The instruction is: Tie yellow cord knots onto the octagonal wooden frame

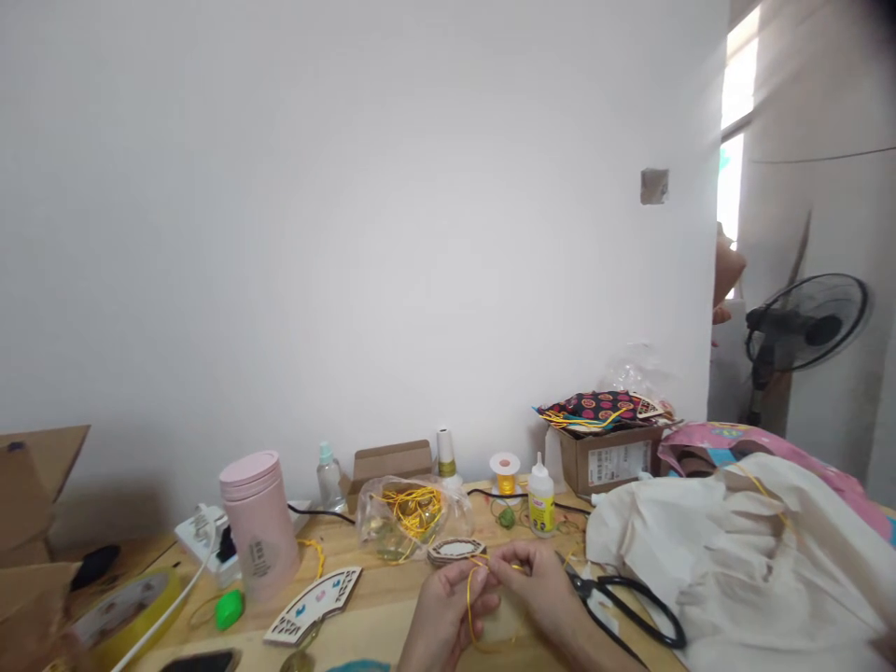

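In the head view, my left hand (448, 607) and my right hand (538, 586) are close together above the table's front part. Both have their fingers pinched on a thin yellow cord (470, 607). A loop of the cord hangs below my left fingers; the exact pinch points are partly hidden. Just behind my hands lies a small stack of pale cut-out wooden pieces (456, 549). Black-handled scissors (630, 602) lie beside my right wrist. Left of my hands is a fan-shaped wooden piece (315, 605) with coloured marks.
A plastic bag of yellow cord (414, 509), a glue bottle (541, 502) and a thread spool (505, 474) stand behind. At left are a pink tumbler (259, 527), a tape roll (130, 611) and a power strip (203, 541). White cloth (728, 560) covers the right side.
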The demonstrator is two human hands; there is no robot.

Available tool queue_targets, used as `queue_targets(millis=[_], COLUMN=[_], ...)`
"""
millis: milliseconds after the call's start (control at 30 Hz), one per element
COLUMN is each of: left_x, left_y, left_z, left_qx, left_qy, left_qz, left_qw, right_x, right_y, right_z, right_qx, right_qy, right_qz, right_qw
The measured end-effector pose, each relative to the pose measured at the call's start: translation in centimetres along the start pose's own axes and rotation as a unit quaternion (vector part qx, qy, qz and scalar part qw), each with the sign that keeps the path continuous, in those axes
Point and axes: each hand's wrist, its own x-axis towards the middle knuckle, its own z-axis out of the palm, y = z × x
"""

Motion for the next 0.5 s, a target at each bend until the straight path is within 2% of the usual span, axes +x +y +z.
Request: queue_targets(millis=[267, 500], left_x=[-0.06, -0.51], left_y=[-0.01, 0.61], left_z=[-0.10, -0.16], left_qx=[0.006, 0.043], left_qy=[-0.006, -0.007], left_qz=[0.001, 0.013], left_qw=[1.000, 0.999], right_x=[-0.03, -0.11], right_y=[0.12, 0.42], right_z=[-0.12, -0.58], right_qx=[-0.013, -0.068], right_qy=[-0.003, -0.001], right_qz=[0.009, -0.026], right_qw=[1.000, 0.997])
